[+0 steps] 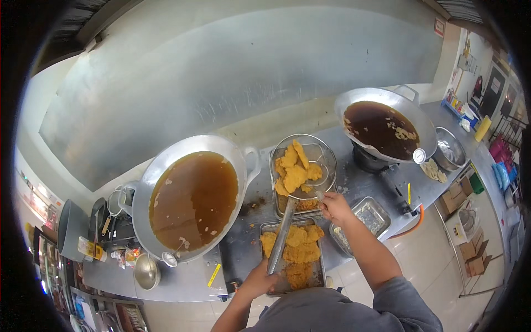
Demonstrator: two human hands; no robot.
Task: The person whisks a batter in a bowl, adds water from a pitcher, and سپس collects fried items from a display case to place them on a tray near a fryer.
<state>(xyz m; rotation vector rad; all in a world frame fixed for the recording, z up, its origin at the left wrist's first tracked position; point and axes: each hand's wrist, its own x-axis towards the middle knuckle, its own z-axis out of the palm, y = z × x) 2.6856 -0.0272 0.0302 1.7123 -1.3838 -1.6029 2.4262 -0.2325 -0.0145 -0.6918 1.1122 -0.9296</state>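
Observation:
My left hand is closed around the metal handle of a round wire strainer. Several pieces of golden fried, breaded food lie in the strainer, which is over a metal tray with a rack and crumbs. At the strainer's near rim is my right hand, its fingers closed on a small metallic part, perhaps tongs or a hook on the rim; which one I cannot tell. Below the strainer's handle, a second metal tray holds more breaded fried pieces.
Large woks of oil stand on both sides: the left wok and the right wok, each with a dial thermometer. A crumb-strewn tray lies right of my forearm. Steel bowls sit near the counter's edges.

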